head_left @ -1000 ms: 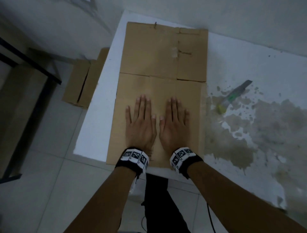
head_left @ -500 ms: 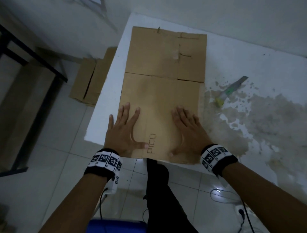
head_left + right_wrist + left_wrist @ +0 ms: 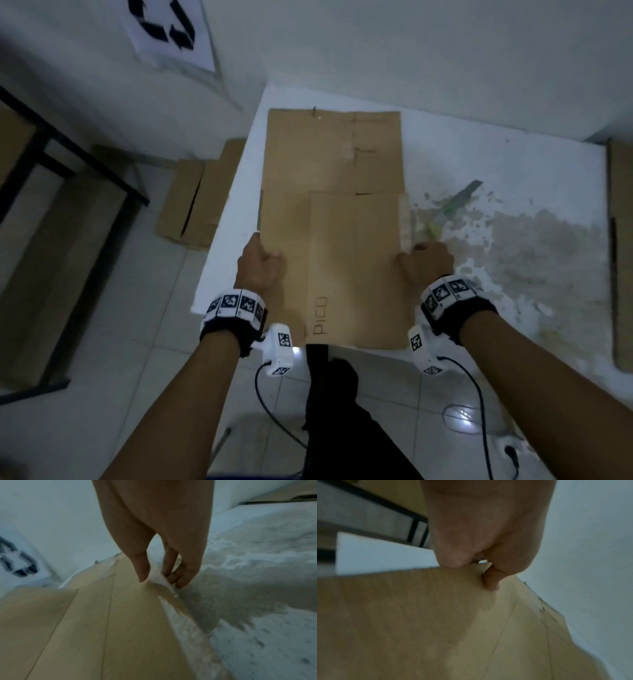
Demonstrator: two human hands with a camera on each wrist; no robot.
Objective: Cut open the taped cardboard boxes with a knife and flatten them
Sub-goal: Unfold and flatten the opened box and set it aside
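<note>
Cardboard (image 3: 342,219) flat on table (image 3: 479,164), long axis away from person; left hand (image 3: 257,267) and right hand (image 3: 426,263) pinch its side edges. Right-wrist view shows fingers (image 3: 171,566) curled under.

Overhead head view; close wrist views

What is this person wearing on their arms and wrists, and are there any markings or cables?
Both forearms are bare, no sleeves. Each wrist carries a black band ringed with white square tiles printed with black square-code markers. Under each wrist hangs a white boxy camera unit bearing the same markers, each trailing a thin black cable toward the floor. The right wrist's band matches the left's.
</note>
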